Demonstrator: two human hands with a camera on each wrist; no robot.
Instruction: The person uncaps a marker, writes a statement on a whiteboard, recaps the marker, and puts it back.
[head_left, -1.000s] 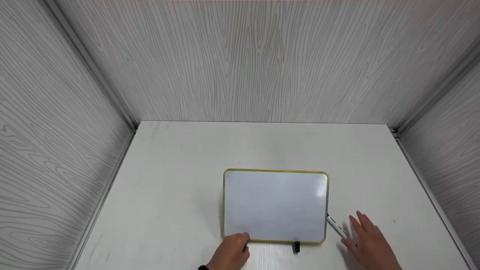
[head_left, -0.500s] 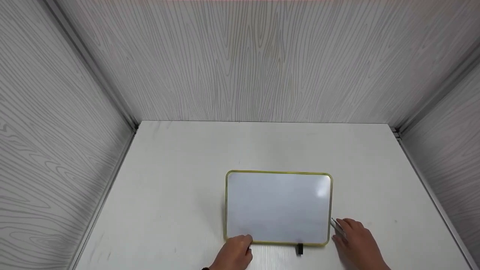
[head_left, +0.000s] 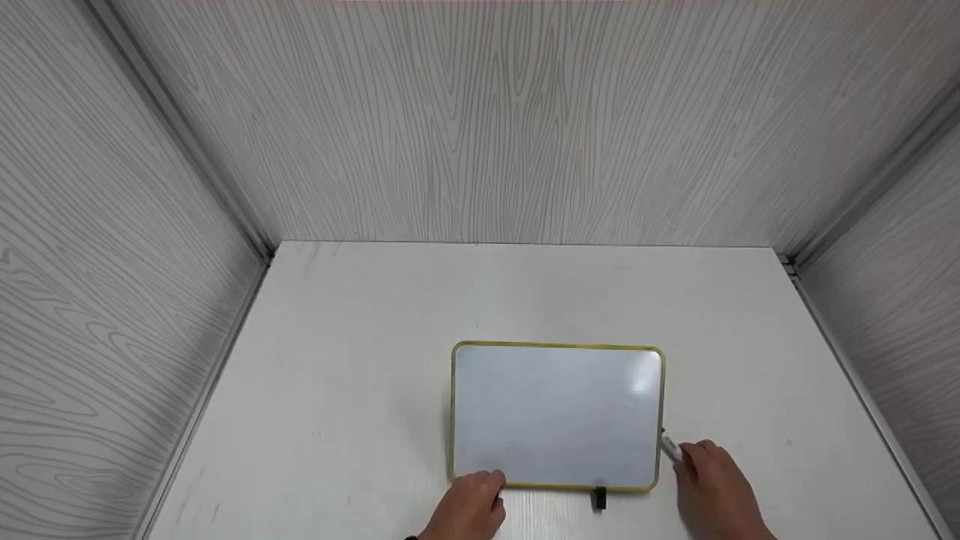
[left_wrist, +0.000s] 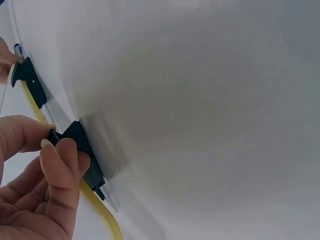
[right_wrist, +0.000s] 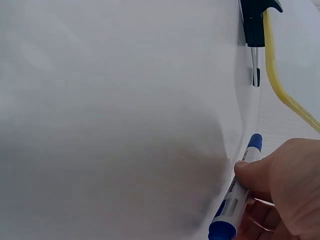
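Downward head view, 2 wrist close-ups

Left hand (head_left: 465, 506) grips yellow-rimmed whiteboard (head_left: 559, 416) at near edge; right hand (head_left: 716, 487) holds pen (head_left: 671, 448) alongside.

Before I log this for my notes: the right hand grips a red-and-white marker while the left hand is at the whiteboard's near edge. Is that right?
No: the marker is blue and white, as the right wrist view shows, not red. The right hand does grip it, and the left hand is at the near edge of the whiteboard.
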